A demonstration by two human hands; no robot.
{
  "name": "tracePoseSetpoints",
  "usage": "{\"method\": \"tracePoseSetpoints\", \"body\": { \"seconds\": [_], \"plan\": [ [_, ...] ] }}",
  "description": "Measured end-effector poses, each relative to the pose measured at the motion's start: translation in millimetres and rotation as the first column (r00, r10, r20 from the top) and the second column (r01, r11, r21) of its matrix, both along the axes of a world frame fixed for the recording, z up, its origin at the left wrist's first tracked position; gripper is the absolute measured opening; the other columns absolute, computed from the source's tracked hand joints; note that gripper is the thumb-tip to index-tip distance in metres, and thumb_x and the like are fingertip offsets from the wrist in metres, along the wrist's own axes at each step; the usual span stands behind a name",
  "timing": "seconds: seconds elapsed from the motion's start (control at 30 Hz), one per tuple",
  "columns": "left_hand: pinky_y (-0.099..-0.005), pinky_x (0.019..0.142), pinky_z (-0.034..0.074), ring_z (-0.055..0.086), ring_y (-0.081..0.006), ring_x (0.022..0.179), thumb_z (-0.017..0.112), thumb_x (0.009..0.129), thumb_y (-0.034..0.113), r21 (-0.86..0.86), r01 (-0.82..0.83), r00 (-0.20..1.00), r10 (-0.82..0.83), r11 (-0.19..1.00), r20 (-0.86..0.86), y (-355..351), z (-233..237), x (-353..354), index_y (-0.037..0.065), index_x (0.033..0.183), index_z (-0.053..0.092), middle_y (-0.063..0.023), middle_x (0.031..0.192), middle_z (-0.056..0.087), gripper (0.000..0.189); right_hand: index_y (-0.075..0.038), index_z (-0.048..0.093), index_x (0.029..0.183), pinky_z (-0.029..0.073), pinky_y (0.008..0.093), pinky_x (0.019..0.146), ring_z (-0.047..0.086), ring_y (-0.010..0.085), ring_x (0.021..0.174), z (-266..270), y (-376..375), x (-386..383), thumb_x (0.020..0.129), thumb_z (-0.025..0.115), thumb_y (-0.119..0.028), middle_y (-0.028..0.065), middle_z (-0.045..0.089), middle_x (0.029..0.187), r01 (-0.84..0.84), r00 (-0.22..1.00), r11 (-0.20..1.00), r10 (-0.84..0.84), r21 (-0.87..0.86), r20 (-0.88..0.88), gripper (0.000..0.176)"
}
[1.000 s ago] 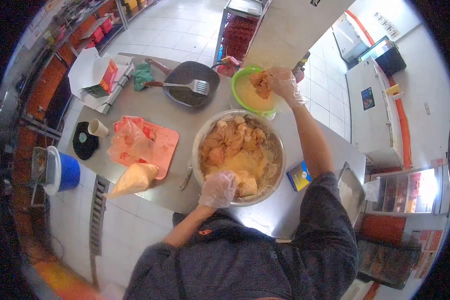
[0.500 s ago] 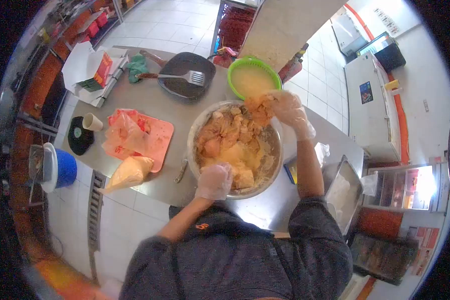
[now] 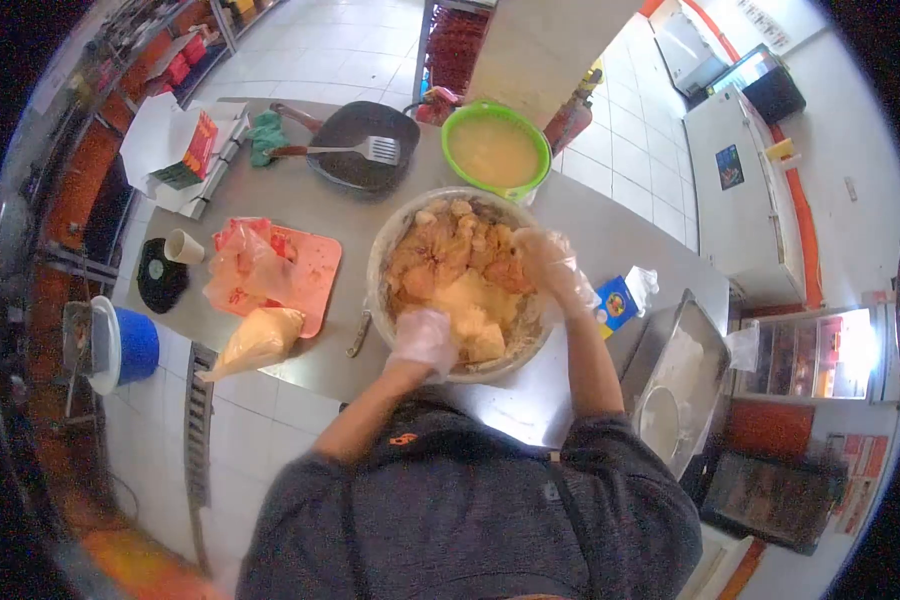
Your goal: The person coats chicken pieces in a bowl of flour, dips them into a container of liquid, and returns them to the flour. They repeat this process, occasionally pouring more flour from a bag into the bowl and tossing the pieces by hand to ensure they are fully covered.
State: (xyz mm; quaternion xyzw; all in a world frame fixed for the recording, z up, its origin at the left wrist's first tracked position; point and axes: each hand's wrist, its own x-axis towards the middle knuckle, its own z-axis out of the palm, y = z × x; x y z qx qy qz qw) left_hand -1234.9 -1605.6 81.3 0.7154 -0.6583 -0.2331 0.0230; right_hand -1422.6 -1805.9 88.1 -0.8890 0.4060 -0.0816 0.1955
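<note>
the person's left hand (image 3: pixel 425 338), in a clear glove, is reaching over the near left rim of a large round bowl (image 3: pixel 375 268) and into its contents, fingers hidden, so whether it is gripping anything i cannot tell; the right hand (image 3: pixel 550 262), also gloved, is resting at the bowl's right side against the raw-looking pieces of meat (image 3: pixel 432 252), its fingers curving inward, and whether they are closing on a piece i cannot tell; the bowl is standing near the middle of the worktop (image 3: pixel 355 230), toward its near edge, with the meat filling its far part and a pale yellowish mass (image 3: pixel 468 298) lying between the hands; at the far edge, just beyond the bowl, a green basin (image 3: pixel 507 190) is holding cloudy liquid; left of it along that edge a dark pan (image 3: pixel 355 172) is carrying a spatula (image 3: pixel 380 150), with a green cloth (image 3: pixel 266 138) lying near the handles; toward the left edge a pink tray (image 3: pixel 322 262) is bearing a clear plastic bag (image 3: pixel 248 272), while a bag of pale filling (image 3: pixel 258 342) is lying at the near edge; a blue and yellow packet (image 3: pixel 620 303) is lying right of the bowl, toward the right edge.
</note>
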Motion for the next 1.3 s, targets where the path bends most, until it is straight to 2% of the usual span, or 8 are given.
{"method": "tracePoseSetpoints", "body": {
  "seconds": [0.1, 0.17, 0.6, 0.7, 0.73, 0.77, 1.13, 1.3],
  "plan": [
    [-0.0426, 0.08, 0.056, 0.071, -0.0338, 0.091, 0.065, 0.075, 0.025, 0.097, -0.009, 0.996, 0.017, 0.995, -0.084, -11.6, 15.4, 5.4, 0.004, 0.09, 0.074, -0.0182, 0.094, 0.072, 0.027, -0.008, 0.069, 0.114, 0.054, 0.0457, 0.087, 0.068, 0.0357, 0.099, 39.4, 57.8, 34.2, 0.088, 0.066, -0.038, 0.0178, 0.072, 0.103, -0.383, 0.486, 0.898, 0.394, 0.215, -0.78, 0.04],
    [-0.0431, 0.078, 0.057, 0.071, -0.0339, 0.089, 0.065, 0.074, 0.025, 0.092, 0.096, 0.995, -0.092, 0.991, -0.047, -14.5, 31.5, 5.5, 0.004, 0.086, 0.075, -0.0189, 0.091, 0.072, 0.026, -0.003, 0.075, 0.094, 0.054, 0.0471, 0.087, 0.069, 0.0369, 0.095, -50.2, 92.0, -4.7, 0.087, 0.065, -0.046, 0.0216, 0.072, 0.097, -0.011, 0.983, 0.985, 0.043, 0.169, -0.181, 0.044],
    [-0.0416, 0.075, 0.058, 0.071, -0.0348, 0.084, 0.064, 0.077, 0.009, 0.04, 0.282, 0.957, -0.284, 0.958, 0.05, -9.3, 69.3, 13.8, 0.006, 0.092, 0.075, -0.0191, 0.092, 0.072, 0.019, -0.003, 0.069, 0.104, 0.052, 0.0471, 0.088, 0.066, 0.0388, 0.101, 33.7, 135.0, 18.4, 0.077, 0.07, -0.039, 0.0219, 0.069, 0.108, 0.332, 0.932, 0.905, -0.272, 0.267, -0.239, 0.045],
    [-0.0358, 0.076, 0.057, 0.07, -0.0259, 0.082, 0.067, 0.08, 0.011, -0.253, 0.305, 0.952, -0.298, 0.918, 0.07, 2.5, 72.5, 28.5, 0.005, 0.102, 0.072, -0.0133, 0.096, 0.073, 0.024, -0.006, 0.059, 0.124, 0.048, 0.0436, 0.094, 0.062, 0.0367, 0.111, 16.6, 141.2, 11.3, 0.073, 0.078, -0.022, 0.0207, 0.065, 0.118, 0.353, 0.894, 0.911, -0.395, 0.211, 0.213, 0.057],
    [-0.0348, 0.073, 0.057, 0.07, -0.0242, 0.084, 0.07, 0.082, 0.014, -0.035, -0.055, 0.867, 0.03, 0.998, -0.497, -1.7, 50.7, 31.6, 0.002, 0.11, 0.067, -0.0122, 0.096, 0.072, 0.03, -0.006, 0.059, 0.124, 0.048, 0.0436, 0.094, 0.062, 0.0367, 0.111, 17.5, 143.1, 13.6, 0.073, 0.078, -0.022, 0.0207, 0.065, 0.118, 0.366, 0.885, 0.906, -0.409, 0.211, 0.223, 0.057],
    [-0.0337, 0.071, 0.056, 0.07, -0.0224, 0.085, 0.072, 0.085, 0.016, 0.341, -0.246, 0.427, 0.417, 0.907, -0.802, -7.5, 27.8, 34.4, -0.002, 0.118, 0.061, -0.0111, 0.096, 0.071, 0.039, -0.007, 0.058, 0.126, 0.048, 0.0427, 0.096, 0.062, 0.0349, 0.112, 20.3, 143.4, 17.0, 0.073, 0.078, -0.023, 0.0189, 0.065, 0.119, 0.344, 0.868, 0.888, -0.425, 0.304, 0.258, 0.058],
    [-0.0286, 0.081, 0.058, 0.068, -0.0177, 0.094, 0.068, 0.086, 0.011, 0.339, -0.233, -0.004, 0.347, 0.912, -0.938, 7.7, -3.7, 30.9, 0.001, 0.12, 0.058, -0.0081, 0.108, 0.067, 0.036, -0.007, 0.064, 0.118, 0.051, 0.0347, 0.084, 0.065, 0.019, 0.095, 6.0, 145.1, 17.8, 0.083, 0.068, -0.022, 0.0116, 0.068, 0.102, 0.249, 0.836, 0.698, -0.505, 0.671, 0.216, 0.039],
    [-0.0314, 0.09, 0.057, 0.066, -0.0195, 0.106, 0.064, 0.086, 0.016, 0.264, -0.04, -0.271, 0.243, 0.964, -0.931, 15.6, 26.2, 24.2, -0.002, 0.129, 0.053, -0.0109, 0.12, 0.064, 0.048, -0.001, 0.058, 0.126, 0.049, 0.0334, 0.088, 0.06, 0.0171, 0.1, 6.6, 161.7, 23.6, 0.088, 0.066, -0.019, 0.0052, 0.063, 0.105, 0.073, 0.57, 0.732, -0.588, 0.677, 0.574, 0.043]
  ]
}}
